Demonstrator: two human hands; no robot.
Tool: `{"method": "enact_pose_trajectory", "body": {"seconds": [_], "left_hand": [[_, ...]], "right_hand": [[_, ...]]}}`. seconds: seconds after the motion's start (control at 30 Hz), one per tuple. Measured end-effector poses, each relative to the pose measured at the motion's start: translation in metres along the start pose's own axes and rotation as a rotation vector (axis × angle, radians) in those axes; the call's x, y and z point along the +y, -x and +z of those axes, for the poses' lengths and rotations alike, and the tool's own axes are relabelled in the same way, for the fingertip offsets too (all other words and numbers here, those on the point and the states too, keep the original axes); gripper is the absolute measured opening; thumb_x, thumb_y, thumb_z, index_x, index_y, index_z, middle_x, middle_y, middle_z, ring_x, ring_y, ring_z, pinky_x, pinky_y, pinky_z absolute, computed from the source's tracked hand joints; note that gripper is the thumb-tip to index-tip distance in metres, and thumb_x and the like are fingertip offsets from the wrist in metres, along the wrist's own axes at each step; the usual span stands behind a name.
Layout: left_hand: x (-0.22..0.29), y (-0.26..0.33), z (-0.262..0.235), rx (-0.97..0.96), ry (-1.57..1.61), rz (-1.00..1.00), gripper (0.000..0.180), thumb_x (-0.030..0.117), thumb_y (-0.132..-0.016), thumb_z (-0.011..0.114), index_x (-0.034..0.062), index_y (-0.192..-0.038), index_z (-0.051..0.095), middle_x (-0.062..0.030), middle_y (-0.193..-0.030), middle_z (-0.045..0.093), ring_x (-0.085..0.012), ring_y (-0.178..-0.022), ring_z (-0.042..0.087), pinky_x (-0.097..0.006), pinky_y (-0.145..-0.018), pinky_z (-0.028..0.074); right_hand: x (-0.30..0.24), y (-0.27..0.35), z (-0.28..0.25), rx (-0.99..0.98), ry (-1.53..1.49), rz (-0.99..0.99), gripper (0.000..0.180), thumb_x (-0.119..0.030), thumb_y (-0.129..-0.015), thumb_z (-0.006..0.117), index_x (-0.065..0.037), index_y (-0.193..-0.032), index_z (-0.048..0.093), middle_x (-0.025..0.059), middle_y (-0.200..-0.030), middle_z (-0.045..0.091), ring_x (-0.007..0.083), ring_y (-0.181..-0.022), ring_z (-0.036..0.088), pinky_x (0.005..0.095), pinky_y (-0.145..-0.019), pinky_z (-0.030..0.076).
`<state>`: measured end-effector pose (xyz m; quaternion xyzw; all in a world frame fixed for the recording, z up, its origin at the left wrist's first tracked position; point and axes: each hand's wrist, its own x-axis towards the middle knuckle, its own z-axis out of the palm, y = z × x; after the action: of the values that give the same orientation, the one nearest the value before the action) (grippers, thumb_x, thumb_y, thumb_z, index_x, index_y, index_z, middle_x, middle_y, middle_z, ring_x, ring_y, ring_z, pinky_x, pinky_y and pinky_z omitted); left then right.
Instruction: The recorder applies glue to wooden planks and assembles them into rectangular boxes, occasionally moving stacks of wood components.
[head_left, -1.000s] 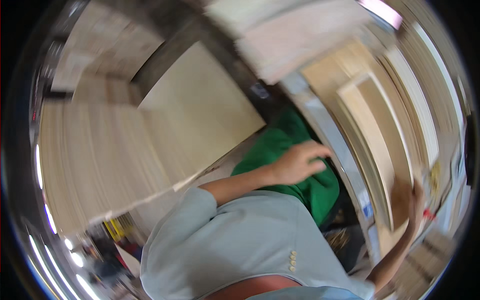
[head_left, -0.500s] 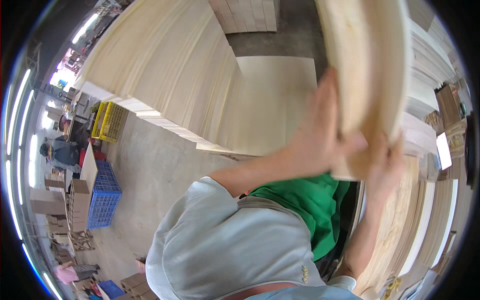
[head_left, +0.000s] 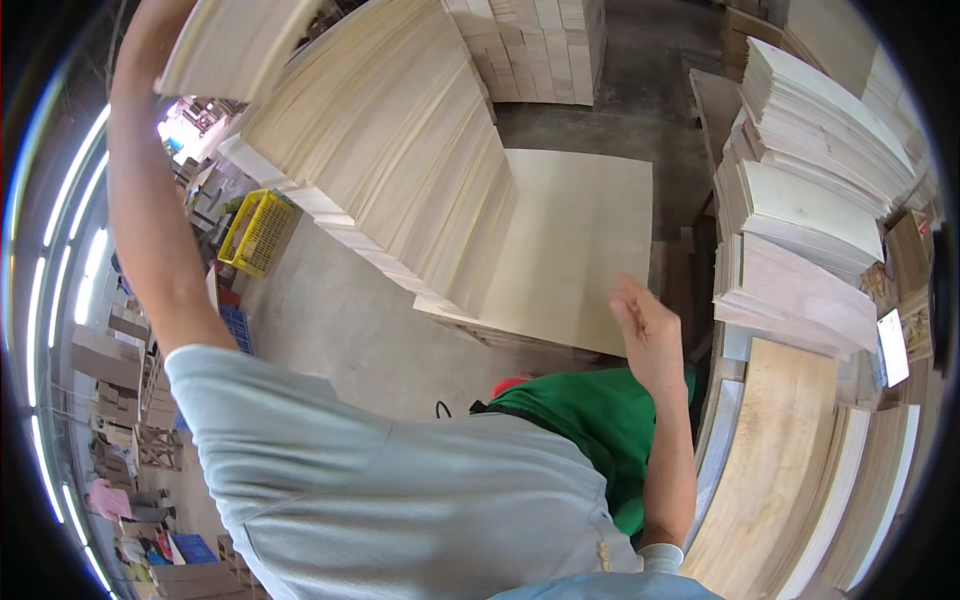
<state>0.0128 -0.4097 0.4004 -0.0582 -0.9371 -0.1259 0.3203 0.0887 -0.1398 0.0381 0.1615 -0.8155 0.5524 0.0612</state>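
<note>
My left arm reaches up along the left side, and my left hand (head_left: 150, 25) at the top rim holds a pale thin wood sheet (head_left: 235, 50) aloft; the fingers are cut off by the rim. My right hand (head_left: 648, 335) is held out lower, to the right of middle, fingers loosely apart and holding nothing. It hovers over a green cloth (head_left: 590, 420), just in front of a low stack of pale sheets (head_left: 580, 240). My light grey shirt fills the lower middle.
A tall slanted stack of pale sheets (head_left: 400, 150) rises at centre left. More sheet stacks (head_left: 810, 200) stand at the right, with long grained boards (head_left: 780, 480) below them. A yellow crate (head_left: 255, 230) and blue crates (head_left: 235, 325) sit on the concrete floor at left.
The sheet that both hands held at upper right has swung over to the upper left. My left arm went up with it; my right hand has let go and dropped lower.
</note>
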Motion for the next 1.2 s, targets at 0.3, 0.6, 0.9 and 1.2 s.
{"method": "enact_pose_trajectory", "body": {"seconds": [0.3,0.6,0.9,1.2], "left_hand": [[-0.233,-0.057,-0.089,-0.516,-0.131,-0.263,0.029,0.014,-0.093,0.053,0.0003,-0.117,0.061,-0.0041,-0.100,0.067,-0.0094,-0.086,0.060,-0.026,-0.077,0.049],[-0.252,-0.061,-0.097,-0.615,0.080,-0.304,0.026,0.015,-0.091,0.058,0.0027,-0.113,0.065,-0.0033,-0.094,0.069,-0.0068,-0.076,0.062,-0.024,-0.071,0.052],[-0.243,-0.061,-0.086,-0.610,0.047,-0.366,0.026,0.014,-0.090,0.059,0.0015,-0.112,0.064,-0.0035,-0.092,0.069,-0.0063,-0.075,0.061,-0.024,-0.071,0.052],[-0.245,-0.071,-0.086,-0.627,0.052,-0.327,0.027,0.016,-0.090,0.059,0.0017,-0.113,0.064,-0.0030,-0.093,0.069,-0.0066,-0.076,0.062,-0.025,-0.071,0.052]], "right_hand": [[0.039,0.027,0.018,-0.074,-0.050,0.055,0.029,-0.008,-0.091,0.060,0.003,-0.117,0.057,0.0160,-0.093,0.069,0.0176,-0.087,0.067,0.0274,-0.076,0.051],[0.045,0.039,0.023,-0.108,-0.057,0.141,0.029,-0.007,-0.091,0.059,0.002,-0.118,0.057,0.0157,-0.094,0.069,0.0171,-0.089,0.066,0.0282,-0.077,0.052],[0.052,0.047,0.026,-0.102,-0.045,0.164,0.028,-0.005,-0.091,0.058,0.003,-0.118,0.057,0.0154,-0.092,0.069,0.0173,-0.084,0.067,0.0283,-0.076,0.053],[0.058,0.053,0.028,-0.108,-0.058,0.171,0.028,-0.003,-0.090,0.057,0.004,-0.118,0.057,0.0159,-0.093,0.069,0.0182,-0.084,0.067,0.0289,-0.077,0.052]]}}
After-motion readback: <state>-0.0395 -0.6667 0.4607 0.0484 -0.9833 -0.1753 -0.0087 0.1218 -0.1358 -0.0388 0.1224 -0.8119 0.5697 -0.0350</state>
